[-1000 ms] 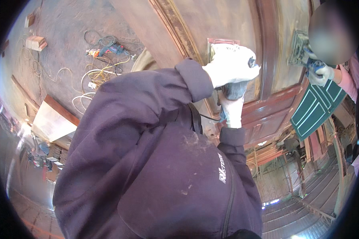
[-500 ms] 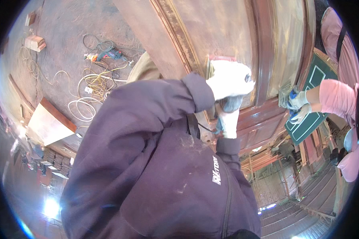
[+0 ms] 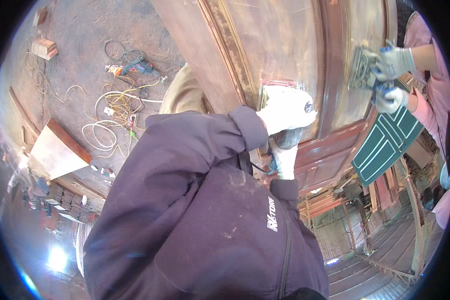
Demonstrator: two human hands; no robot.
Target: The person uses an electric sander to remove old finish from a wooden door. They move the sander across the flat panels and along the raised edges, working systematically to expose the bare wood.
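My white-gloved left hand (image 3: 287, 108) and right hand (image 3: 285, 160) clasp a dark, rounded power tool (image 3: 289, 139): sanding, apparently (next pass needs even pressure).

The left hand (image 3: 287, 110) at two o'clock and right hand (image 3: 286, 162) at three, both gloved, hold a power tool (image 3: 288, 139) over a panelled door (image 3: 272, 40); a blue tool (image 3: 141, 67) lies at ten-thirty.

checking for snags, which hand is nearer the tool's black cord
Right: the right hand is close beside the black cord; the left hand is farther off, along the tool.
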